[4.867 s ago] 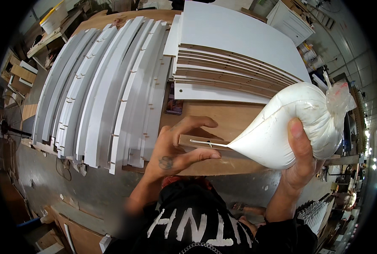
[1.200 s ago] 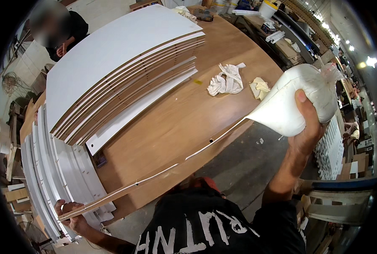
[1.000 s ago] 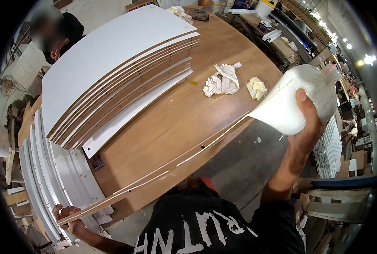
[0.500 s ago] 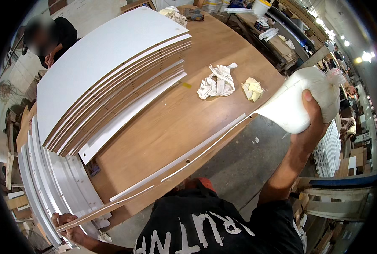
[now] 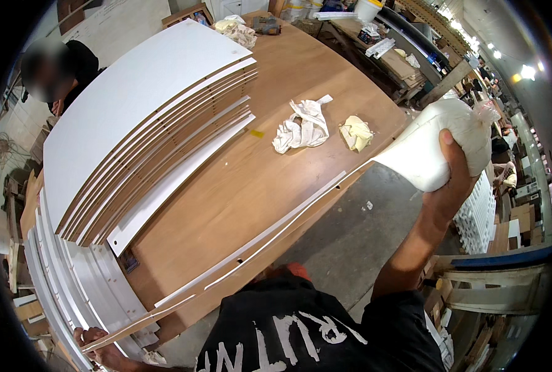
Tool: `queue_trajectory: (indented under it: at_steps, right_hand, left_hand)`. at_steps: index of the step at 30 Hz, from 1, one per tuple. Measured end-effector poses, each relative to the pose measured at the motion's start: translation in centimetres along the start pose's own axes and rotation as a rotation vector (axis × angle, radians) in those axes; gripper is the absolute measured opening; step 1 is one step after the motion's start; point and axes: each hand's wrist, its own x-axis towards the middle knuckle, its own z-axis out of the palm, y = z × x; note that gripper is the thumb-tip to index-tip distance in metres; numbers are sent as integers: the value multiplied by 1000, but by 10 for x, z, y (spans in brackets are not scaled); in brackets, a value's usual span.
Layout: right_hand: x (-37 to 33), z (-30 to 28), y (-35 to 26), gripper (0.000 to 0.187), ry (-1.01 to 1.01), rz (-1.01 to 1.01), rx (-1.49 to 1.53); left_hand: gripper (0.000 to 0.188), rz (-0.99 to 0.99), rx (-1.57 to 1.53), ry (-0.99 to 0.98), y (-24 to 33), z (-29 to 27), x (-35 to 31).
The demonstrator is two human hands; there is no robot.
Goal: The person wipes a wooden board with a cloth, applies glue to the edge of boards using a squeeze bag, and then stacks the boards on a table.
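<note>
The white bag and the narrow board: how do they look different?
The white bag is plump and rounded; the narrow board is long and thin. The white bag is gripped by the right hand; the narrow board is held near one end by the left hand. Both show white, though the board's edge is mostly brown.

On the brown tabletop (image 5: 239, 186), a stack of white panels (image 5: 143, 105); a crumpled white cloth (image 5: 302, 126) and, near it, a smaller yellowish wad (image 5: 355, 133); beyond, a white bucket (image 5: 366, 11); at upper left, a person in black (image 5: 84, 61).
</note>
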Motion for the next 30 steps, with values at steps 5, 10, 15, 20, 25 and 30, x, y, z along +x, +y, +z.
queue_trajectory:
  at_steps: [5,10,15,20,25,30]
  right_hand:
    - [7,-8,9,58,-11,17,-17]
    - [20,-20,18,55,-81,42,-29]
    - [28,-22,22,55,-56,3,-34]
    - [37,-26,28,56,-36,10,-54]
    - [44,-30,34,56,-41,60,-38]
    - [51,-33,39,56,-28,44,-35]
  left_hand:
    - [55,97,101,77,3,16,-6]
    - [50,106,70,144,-4,2,-5]
    - [53,93,34,106,-7,8,-2]
    - [54,92,26,120,-2,16,0]
    - [56,84,32,124,1,20,-1]
    - [57,77,23,122,2,23,-1]
